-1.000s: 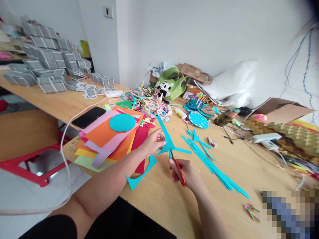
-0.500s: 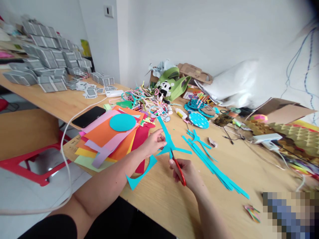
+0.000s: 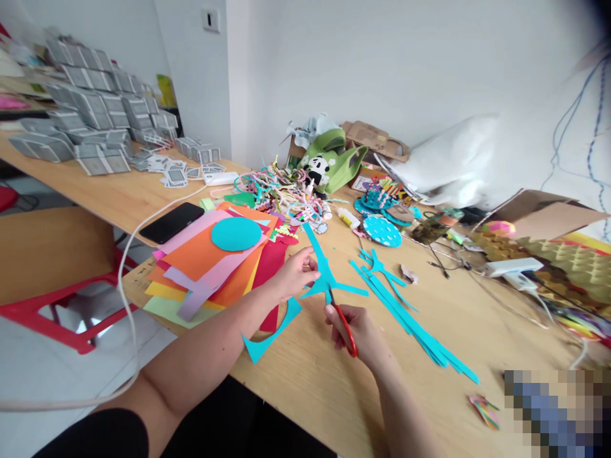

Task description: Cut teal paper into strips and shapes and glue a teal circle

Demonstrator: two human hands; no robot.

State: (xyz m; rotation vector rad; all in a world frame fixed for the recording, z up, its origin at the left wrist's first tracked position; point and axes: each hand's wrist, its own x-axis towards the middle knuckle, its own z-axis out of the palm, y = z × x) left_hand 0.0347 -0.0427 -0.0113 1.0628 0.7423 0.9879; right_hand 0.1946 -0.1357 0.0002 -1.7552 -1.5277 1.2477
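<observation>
Between finger and thumb, my left hand (image 3: pixel 301 272) pinches a blue paper offcut (image 3: pixel 324 275) with several narrow arms. My right hand (image 3: pixel 356 327) grips red-handled scissors (image 3: pixel 344 321), whose blades meet the lower edge of that offcut. Below my left wrist a curved blue paper scrap (image 3: pixel 277 332) reaches from the hand toward the table edge; whether it joins the held piece is hidden. A bundle of blue paper strips (image 3: pixel 424 337) lies to the right, with another branching blue offcut (image 3: pixel 375 262) at its far end.
Left of my hand, coloured paper sheets (image 3: pixel 191 254) carry a blue paper circle (image 3: pixel 236 234). A black phone (image 3: pixel 172 222) and white cable (image 3: pixel 125 261) lie beside them. Farther back are a glue bottle (image 3: pixel 348 218), a dotted blue disc (image 3: pixel 382 231) and a green panda bag (image 3: pixel 334 162).
The view has shifted very slightly. Both hands, the scissors and the blue offcut keep nearly the same places.
</observation>
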